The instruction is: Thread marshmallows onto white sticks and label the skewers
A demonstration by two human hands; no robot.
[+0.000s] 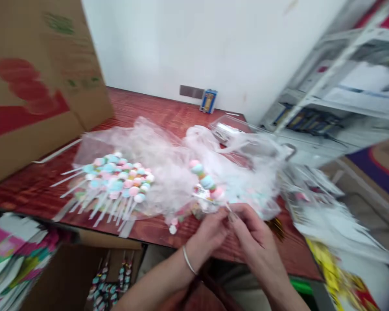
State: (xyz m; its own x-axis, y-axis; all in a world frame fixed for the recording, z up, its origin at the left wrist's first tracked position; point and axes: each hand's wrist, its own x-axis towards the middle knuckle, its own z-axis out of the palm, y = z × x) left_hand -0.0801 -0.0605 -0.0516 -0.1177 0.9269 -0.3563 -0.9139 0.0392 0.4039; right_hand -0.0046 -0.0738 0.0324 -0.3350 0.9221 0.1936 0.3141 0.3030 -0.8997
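Note:
A marshmallow skewer (207, 181) with pink, blue and small coloured pieces leans up and left from my hands. Its thin stick end sits between the fingertips of my right hand (254, 229), which is closed on it. My left hand (214, 229), with a bracelet at the wrist, is closed in a pinch at the same stick, right beside the lowest pink piece. Motion blur hides the exact finger contact. To the left, a pile of similar marshmallow skewers (116, 177) lies with white sticks toward the table's front edge. A few loose marshmallows (173, 228) rest near that edge.
Clear plastic bags (162, 160) spread over the red-brown table (142, 103); another bag (246, 185) contains pastel pieces. A large cardboard box (45, 56) stands left. A blue box (208, 101) leans at the wall. Shelving (350, 106) and packaged goods (324, 203) are right.

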